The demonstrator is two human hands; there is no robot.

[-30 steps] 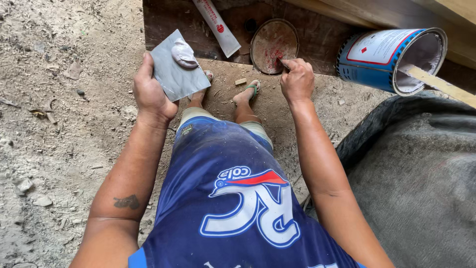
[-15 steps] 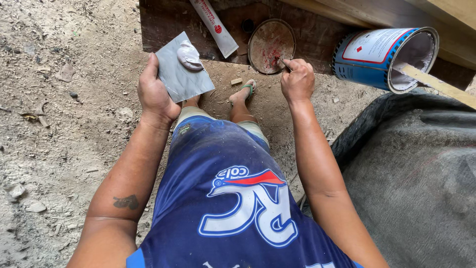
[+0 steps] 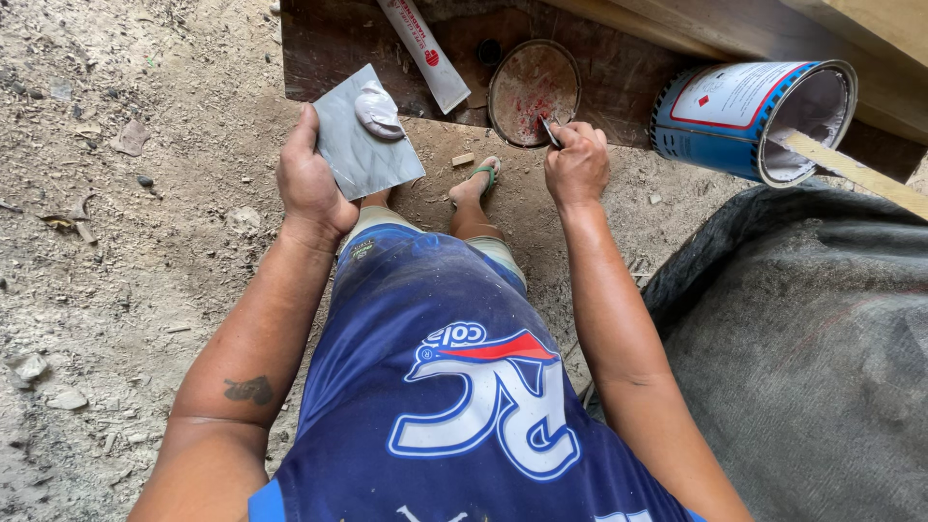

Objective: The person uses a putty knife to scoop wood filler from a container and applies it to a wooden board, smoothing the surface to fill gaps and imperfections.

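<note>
My left hand [image 3: 311, 184] grips a square grey metal plate [image 3: 360, 145] by its lower left edge, with a blob of pale grey putty [image 3: 378, 111] near the top of it. My right hand [image 3: 576, 159] is closed on a small dark blade [image 3: 549, 131] whose tip touches the round tin lid [image 3: 532, 89], smeared white and red, lying on a dark board [image 3: 329, 58]. A blue tin can [image 3: 739, 118] lies on its side right of that hand, with a wooden stick [image 3: 851, 172] poking out of its mouth.
A white and red tube [image 3: 423, 53] lies on the board beside the lid. My feet in green sandals [image 3: 483, 179] stand on dusty ground strewn with stones [image 3: 68, 398]. Dark grey cloth [image 3: 812, 348] covers the lower right. Pale timber [image 3: 793, 29] runs across the top right.
The right hand has shifted slightly left, bringing the blade onto the lid's lower edge. The left hand keeps the plate in much the same place.
</note>
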